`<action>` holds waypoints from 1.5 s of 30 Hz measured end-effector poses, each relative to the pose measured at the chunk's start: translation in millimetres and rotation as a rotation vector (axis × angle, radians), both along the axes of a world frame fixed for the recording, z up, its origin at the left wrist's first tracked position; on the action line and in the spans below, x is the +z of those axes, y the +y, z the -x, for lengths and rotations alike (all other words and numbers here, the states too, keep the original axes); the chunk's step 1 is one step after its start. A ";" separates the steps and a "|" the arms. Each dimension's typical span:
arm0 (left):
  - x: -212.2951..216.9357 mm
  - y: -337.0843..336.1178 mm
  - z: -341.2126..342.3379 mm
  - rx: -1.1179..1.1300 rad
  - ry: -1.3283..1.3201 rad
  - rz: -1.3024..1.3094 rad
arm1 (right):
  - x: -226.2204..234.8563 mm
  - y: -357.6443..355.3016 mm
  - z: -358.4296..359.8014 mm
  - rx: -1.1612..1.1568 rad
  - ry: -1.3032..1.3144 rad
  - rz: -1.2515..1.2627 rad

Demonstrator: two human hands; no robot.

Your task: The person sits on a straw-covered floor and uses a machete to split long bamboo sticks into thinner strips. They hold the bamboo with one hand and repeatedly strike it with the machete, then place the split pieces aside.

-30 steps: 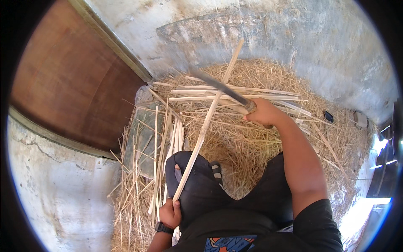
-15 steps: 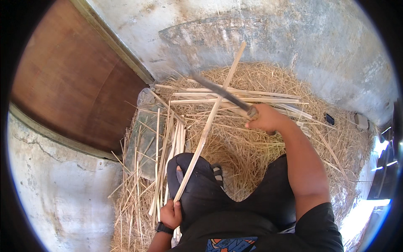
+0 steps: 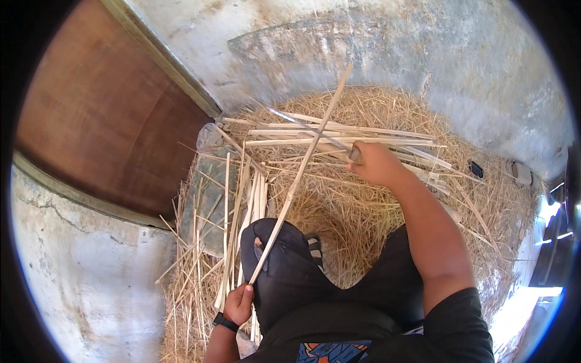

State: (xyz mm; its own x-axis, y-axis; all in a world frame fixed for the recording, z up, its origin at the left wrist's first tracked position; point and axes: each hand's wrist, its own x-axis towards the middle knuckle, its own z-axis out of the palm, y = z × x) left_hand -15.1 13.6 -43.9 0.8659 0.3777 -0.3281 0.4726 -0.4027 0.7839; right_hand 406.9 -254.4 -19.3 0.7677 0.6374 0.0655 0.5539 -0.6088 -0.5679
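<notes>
My left hand (image 3: 239, 304) is closed around the lower end of a long, pale bamboo strip (image 3: 296, 179), low at the left beside my thigh. The strip slants up and away across my left knee toward the wall. In my right hand (image 3: 376, 164), closed on its handle, is a long-bladed knife (image 3: 305, 127). Its thin blade points to the far left and crosses the strip's upper part; whether the two touch, I cannot tell. Beyond them, several split strips (image 3: 381, 141) lie crosswise. More pale strips (image 3: 259, 196) lie lengthwise beside my left leg.
Straw and shavings (image 3: 357, 212) cover the floor around my legs. A weathered wall (image 3: 411, 54) rises beyond, and a brown door panel (image 3: 109, 115) stands at left. A dark phone-like object (image 3: 476, 170) lies at right, near a pale block (image 3: 521, 173).
The knife has turned more edge-on, and my right hand has shifted slightly left and away from me. My left hand has moved slightly left and up, still holding the strip.
</notes>
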 end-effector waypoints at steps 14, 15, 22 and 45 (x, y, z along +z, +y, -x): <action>14.1 14.4 -0.4 0.165 0.303 0.671 | -25.4 11.0 10.1 0.079 -0.115 0.018; 14.7 11.1 1.4 0.165 0.303 0.593 | -19.6 12.3 11.6 0.081 -0.089 0.035; 5.9 4.5 12.0 0.079 0.136 0.215 | 16.8 40.5 84.1 0.523 -0.166 0.176; 6.8 -38.6 0.9 0.010 0.050 -0.690 | 6.3 -0.2 5.3 0.017 -0.009 0.037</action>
State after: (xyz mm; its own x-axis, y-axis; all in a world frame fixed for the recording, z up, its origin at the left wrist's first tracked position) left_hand -16.0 -25.0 -37.1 0.8515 0.5220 -0.0497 0.5077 -0.7970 0.3272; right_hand 401.6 -254.7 -13.0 0.7560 0.6528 0.0488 0.5697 -0.6194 -0.5403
